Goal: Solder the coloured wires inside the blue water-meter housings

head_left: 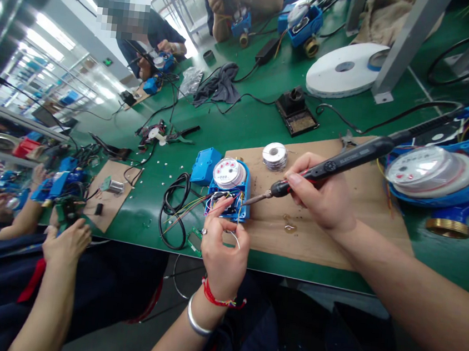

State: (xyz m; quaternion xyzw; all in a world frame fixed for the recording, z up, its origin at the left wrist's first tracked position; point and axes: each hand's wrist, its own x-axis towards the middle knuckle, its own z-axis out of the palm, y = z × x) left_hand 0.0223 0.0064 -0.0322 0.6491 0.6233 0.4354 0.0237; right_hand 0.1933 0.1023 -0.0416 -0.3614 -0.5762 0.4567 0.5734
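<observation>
While the meter [228, 175] lies at nine o'clock of the card [336, 239], the left hand [223, 258] pinches a wire [237, 239] at meter's six; the right hand [326, 199] grips the iron [351, 156] from three (light, steady touch is best).

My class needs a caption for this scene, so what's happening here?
A person's right hand holds a soldering iron, its tip at the wiring of a blue meter. The left hand holds a thin wire there. Solder spool and meter sit on cardboard.
</observation>
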